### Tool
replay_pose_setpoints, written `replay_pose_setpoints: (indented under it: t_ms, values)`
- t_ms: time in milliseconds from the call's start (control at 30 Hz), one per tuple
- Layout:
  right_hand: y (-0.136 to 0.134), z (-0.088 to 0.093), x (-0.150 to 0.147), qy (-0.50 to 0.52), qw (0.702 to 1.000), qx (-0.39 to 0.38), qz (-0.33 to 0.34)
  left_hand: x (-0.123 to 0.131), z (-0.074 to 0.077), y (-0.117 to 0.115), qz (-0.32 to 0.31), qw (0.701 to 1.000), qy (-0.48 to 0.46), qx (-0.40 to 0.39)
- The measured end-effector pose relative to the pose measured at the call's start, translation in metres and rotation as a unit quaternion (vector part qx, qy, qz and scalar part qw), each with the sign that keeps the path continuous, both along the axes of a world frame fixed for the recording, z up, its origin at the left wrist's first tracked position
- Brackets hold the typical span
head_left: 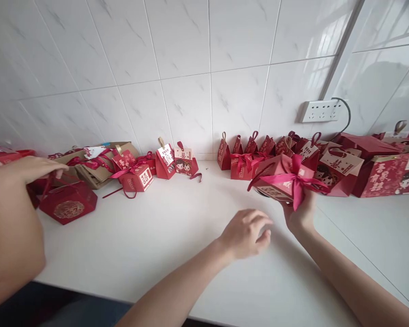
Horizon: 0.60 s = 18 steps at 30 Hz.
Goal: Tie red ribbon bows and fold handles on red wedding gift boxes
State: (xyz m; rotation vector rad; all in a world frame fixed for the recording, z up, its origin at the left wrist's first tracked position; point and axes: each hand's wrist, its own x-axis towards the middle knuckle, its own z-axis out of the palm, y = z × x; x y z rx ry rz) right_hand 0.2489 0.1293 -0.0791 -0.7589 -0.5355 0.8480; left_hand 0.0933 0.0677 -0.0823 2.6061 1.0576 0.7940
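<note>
My right hand [300,213] holds up a red gift box [276,179] from below, above the right half of the white table. A magenta ribbon bow is tied around this box, and it hangs tilted in front of other boxes. To its lower left is my left hand [247,234], over the bare tabletop and apart from the box. Its fingers are loosely bent, with a gap to the thumb and nothing between them.
At the left, a co-worker's hand [51,168] is at the strap of a red hexagonal box [68,204]. Several red boxes [241,165] line the tiled wall. Large boxes [378,177] stand at right, below a power strip [320,111]. Brown cardboard [95,175] lies left.
</note>
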Motion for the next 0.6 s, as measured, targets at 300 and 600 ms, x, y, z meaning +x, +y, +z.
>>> replay_pose_setpoints:
  t_ms: [300,600]
  values:
    - [-0.002,0.009,0.005,0.024,1.0,-0.007,-0.007,-0.01,-0.013,0.009,0.091,0.972,0.125,-0.179]
    - [0.012,-0.023,0.0,0.0,0.998,-0.058,0.015,-0.147,0.0,0.084,0.53,0.835,0.086,-0.121]
